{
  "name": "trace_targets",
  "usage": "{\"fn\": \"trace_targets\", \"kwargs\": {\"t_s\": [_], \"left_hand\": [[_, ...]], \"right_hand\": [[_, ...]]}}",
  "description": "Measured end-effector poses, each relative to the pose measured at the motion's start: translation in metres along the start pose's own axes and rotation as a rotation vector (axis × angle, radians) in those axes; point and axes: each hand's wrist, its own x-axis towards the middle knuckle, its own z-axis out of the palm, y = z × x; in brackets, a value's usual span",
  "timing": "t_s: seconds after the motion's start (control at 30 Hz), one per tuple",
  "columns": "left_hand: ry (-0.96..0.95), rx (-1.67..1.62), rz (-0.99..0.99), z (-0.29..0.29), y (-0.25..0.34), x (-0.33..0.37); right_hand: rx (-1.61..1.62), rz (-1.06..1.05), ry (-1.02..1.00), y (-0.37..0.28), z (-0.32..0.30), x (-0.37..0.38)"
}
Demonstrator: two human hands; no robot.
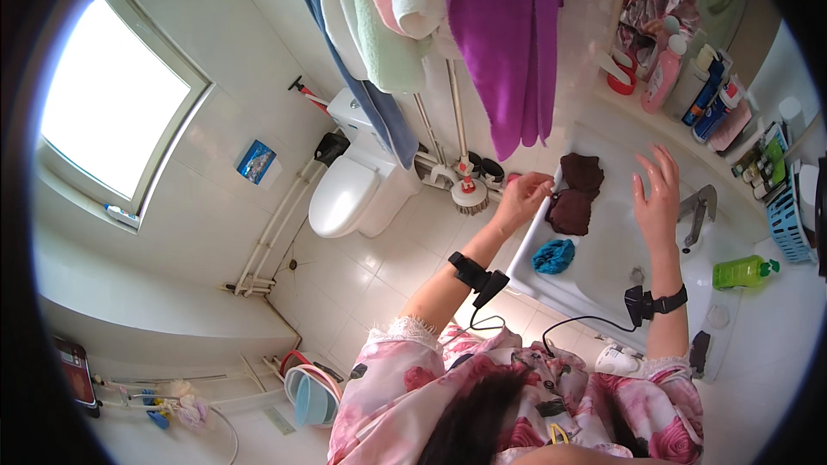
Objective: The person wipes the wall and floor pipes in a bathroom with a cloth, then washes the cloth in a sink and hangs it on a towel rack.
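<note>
- white-tiled bathroom, seen from above: a white sink (603, 250) sits in front of the person, a toilet (349, 194) stands to the left, and towels hang on a rail overhead, the nearest a purple towel (504, 34).
- left hand (521, 198) is at the sink's left rim, fingers pinched on the edge of a dark maroon cloth (570, 211), soft and crumpled.
- a second dark brown cloth (582, 172) lies just beyond it, touching or nearly so; the two run in a line away from the person along the basin's left side.
- right hand (656, 198) hovers open over the middle of the basin, fingers spread, holding nothing, well to the right of the cloths; the left hand is plainly nearer them.
- a teal mesh scrubber (553, 256), puffy and rounded, rests on the near left rim, just short of the maroon cloth.
- a metal faucet (698, 211) stands right of the open hand; a green bottle (741, 272) lies on its side on the counter further right.
</note>
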Motion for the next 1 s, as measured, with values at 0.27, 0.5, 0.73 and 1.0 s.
{"fn": "trace_targets", "kwargs": {"t_s": [0.27, 0.5, 0.73, 1.0], "left_hand": [[0.527, 0.232, 0.295, -0.247, 0.102, 0.052], [0.617, 0.364, 0.480, -0.351, 0.148, 0.179], [0.366, 0.494, 0.910, -0.305, 0.176, 0.244], [0.103, -0.014, 0.880, -0.190, 0.187, 0.231]], "right_hand": [[0.227, -0.411, 0.011, -0.220, 0.096, 0.149], [0.137, -0.529, 0.126, -0.317, 0.164, 0.285], [-0.232, -0.482, 0.271, -0.315, 0.204, 0.380], [-0.220, -0.402, 0.218, -0.250, 0.106, 0.333]]}}
